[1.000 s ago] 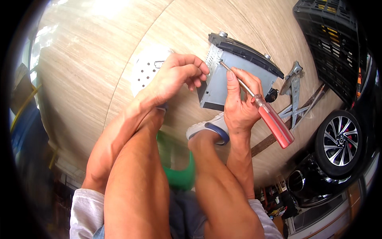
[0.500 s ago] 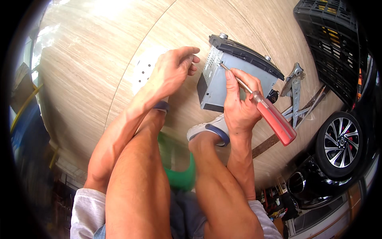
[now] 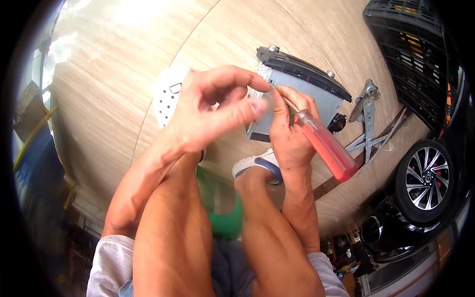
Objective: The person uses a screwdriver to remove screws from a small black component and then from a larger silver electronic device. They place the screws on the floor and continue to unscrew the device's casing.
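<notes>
Head cam | L hand raised, fingers pinched, empty? can't tell | R hand gripping screwdriver at stereo unit

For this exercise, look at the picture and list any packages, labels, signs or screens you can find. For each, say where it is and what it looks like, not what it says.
No package, label, sign or screen can be made out.
Nearest thing: the car stereo unit on the floor, beyond the right hand with the red-handled screwdriver; a grey metal box with a black front panel, seen from behind and above, so any display is hidden.
</notes>
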The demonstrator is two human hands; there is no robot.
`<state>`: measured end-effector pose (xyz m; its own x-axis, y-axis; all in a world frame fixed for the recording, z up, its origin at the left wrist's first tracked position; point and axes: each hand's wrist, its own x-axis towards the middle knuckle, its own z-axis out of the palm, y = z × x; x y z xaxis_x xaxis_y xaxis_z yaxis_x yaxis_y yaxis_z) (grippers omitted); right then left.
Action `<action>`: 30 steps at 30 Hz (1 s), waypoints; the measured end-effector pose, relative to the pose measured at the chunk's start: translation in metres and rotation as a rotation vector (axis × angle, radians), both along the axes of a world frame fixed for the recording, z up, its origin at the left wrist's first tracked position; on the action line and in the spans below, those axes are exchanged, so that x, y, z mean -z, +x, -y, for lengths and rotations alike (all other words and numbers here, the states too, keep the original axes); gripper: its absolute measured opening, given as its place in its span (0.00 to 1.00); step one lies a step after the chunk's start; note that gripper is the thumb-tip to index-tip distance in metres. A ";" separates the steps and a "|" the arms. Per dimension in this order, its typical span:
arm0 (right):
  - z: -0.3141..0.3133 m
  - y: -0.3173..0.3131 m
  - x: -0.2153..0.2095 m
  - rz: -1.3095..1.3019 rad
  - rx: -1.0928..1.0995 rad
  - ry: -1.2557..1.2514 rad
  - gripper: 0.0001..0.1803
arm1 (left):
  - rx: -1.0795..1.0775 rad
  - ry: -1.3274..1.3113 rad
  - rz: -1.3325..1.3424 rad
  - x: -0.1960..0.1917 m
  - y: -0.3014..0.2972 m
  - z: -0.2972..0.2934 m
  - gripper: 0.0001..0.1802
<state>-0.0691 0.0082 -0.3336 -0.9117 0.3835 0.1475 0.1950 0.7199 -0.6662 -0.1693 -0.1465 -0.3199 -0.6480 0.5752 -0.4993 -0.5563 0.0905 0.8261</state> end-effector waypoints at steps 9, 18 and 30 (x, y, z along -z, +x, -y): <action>-0.010 0.001 -0.022 0.008 -0.157 -0.127 0.18 | 0.382 0.137 -1.193 -0.046 -0.013 -0.039 0.25; -0.008 -0.001 -0.032 0.065 0.023 -0.589 0.15 | 0.340 0.010 -1.339 -0.056 -0.003 -0.044 0.17; 0.012 -0.007 -0.016 0.001 0.041 -0.245 0.06 | 0.030 0.016 -1.458 -0.039 0.012 -0.038 0.14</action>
<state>-0.0759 -0.0034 -0.3175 -0.8949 0.4439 0.0449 0.2212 0.5288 -0.8194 -0.1569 -0.1082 -0.2808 -0.5516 0.5965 0.5830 0.7605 0.0726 0.6453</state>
